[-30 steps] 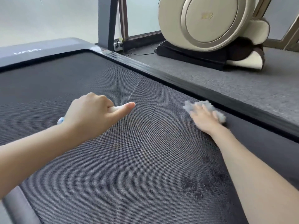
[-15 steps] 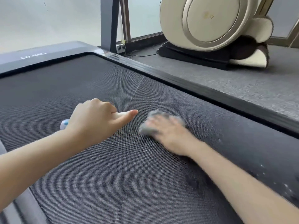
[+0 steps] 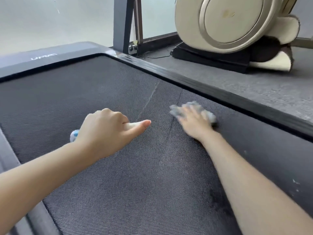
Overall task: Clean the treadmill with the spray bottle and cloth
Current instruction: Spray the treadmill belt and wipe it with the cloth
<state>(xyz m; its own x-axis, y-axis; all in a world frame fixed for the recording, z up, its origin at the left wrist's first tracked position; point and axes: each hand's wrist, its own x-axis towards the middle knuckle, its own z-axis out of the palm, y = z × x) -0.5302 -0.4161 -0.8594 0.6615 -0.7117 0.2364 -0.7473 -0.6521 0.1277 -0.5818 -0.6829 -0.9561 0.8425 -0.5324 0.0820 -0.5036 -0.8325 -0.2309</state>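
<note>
On treadmill belt [image 3: 84, 92], right hand [image 3: 194, 123] flat atop grey cloth [image 3: 194, 104], left hand [image 3: 105, 131] curled round spray bottle [image 3: 74, 134]

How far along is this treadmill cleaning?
Spraying looks done: a dark damp patch marks the belt. In hand: the right hand presses a grey cloth there, blurred mid-wipe; the left hand holds the spray bottle. Left: white specks on the side rail, a pale streak ahead.

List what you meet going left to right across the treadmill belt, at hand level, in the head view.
In order: left hand gripping the white-and-blue plastic spray bottle → right hand pressing the fluffy grey cloth → glossy black treadmill side rail → grey carpeted floor.
</note>
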